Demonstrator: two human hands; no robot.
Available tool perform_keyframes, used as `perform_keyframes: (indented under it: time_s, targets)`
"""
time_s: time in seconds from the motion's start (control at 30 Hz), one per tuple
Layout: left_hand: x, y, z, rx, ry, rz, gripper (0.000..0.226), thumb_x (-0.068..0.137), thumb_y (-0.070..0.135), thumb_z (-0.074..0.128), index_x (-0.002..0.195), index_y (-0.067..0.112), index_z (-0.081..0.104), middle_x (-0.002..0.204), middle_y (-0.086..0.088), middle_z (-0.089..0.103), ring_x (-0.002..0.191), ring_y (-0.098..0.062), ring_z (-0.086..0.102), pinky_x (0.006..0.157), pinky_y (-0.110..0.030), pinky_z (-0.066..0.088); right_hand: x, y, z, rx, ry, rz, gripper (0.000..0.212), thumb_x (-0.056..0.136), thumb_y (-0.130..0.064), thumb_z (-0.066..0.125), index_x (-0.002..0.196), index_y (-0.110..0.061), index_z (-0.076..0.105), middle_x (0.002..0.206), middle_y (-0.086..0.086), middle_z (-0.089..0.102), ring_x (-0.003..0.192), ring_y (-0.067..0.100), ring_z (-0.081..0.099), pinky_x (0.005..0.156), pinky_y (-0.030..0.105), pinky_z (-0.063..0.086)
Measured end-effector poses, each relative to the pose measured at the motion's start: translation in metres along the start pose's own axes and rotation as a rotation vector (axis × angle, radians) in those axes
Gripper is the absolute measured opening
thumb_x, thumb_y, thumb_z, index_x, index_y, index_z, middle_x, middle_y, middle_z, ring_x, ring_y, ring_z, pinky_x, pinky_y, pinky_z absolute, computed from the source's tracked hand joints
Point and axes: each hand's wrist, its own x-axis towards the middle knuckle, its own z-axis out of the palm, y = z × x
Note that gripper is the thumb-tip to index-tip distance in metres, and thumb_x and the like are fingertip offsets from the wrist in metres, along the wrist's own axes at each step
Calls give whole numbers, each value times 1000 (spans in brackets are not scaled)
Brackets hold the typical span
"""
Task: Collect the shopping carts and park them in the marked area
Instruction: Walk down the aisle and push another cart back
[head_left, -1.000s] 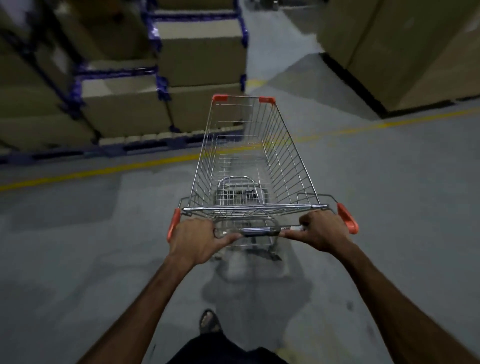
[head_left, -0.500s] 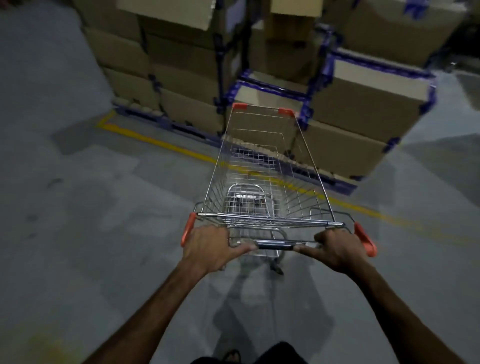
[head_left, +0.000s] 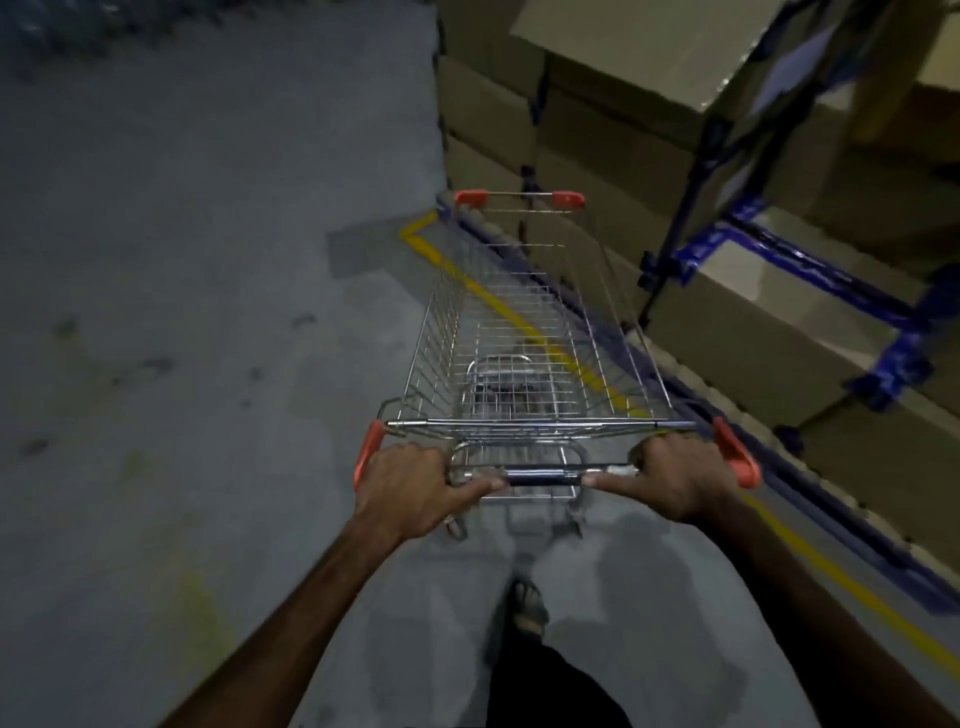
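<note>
Presumably light, rigid, free-rolling: empty cart (head_left: 524, 332); left hand (head_left: 410, 480), right hand (head_left: 675, 475) fingers clamped on handle bar (head_left: 540, 475), centre frame.

Warehouse: stacked cartons (head_left: 613, 104), blue racking (head_left: 810, 260), yellow floor line (head_left: 498, 306).

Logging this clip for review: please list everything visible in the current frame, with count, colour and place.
shopping cart: one, silver wire with orange corner caps, centre, basket empty
handle bar: one, dark with metal ends, near end of the cart
cardboard boxes: many, brown, stacked at right and top
rack frame: one, blue, among the boxes
floor line: one, yellow, running along the stack, with a corner at the far end
floor: grey, stained
foot: one, in dark footwear, below the cart
left hand: grips the handle bar
right hand: grips the handle bar
</note>
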Motion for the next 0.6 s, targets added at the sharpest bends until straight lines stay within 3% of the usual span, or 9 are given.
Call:
perform_keyframes:
  time_s: [0.13,0.3,0.47,0.6]
  targets:
    - [73,-44,-17,-39,-3,-113,84,71,109,9,62,34,45,78,5,74,93,-13,73,128,-53,11,119,-9,-31,14,-40,-126,109,61,-112,12,62,-15,63,59,-3,60,62,14,61,65,33,46]
    - [154,-109,-36,-41,-15,-227,88,67,111,2,66,35,48,81,7,74,94,-11,73,129,-53,10,250,-41,-71,-29,-110,-235,98,69,-108,19,63,-19,61,64,-5,60,78,21,68,79,37,52]
    - [240,-185,-55,-44,-17,-308,95,67,111,2,70,33,56,74,10,66,92,-10,72,129,-55,9,381,-80,-98,-63,-32,-281,91,71,-106,26,61,-21,56,69,-2,63,88,23,72,75,37,43]
    - [314,-268,-66,-38,-16,-357,96,67,112,6,66,31,58,80,8,73,94,-14,72,129,-55,13,490,-124,-113,-50,6,-333,92,67,-108,23,57,-22,53,62,-4,57,81,24,70,74,37,47]
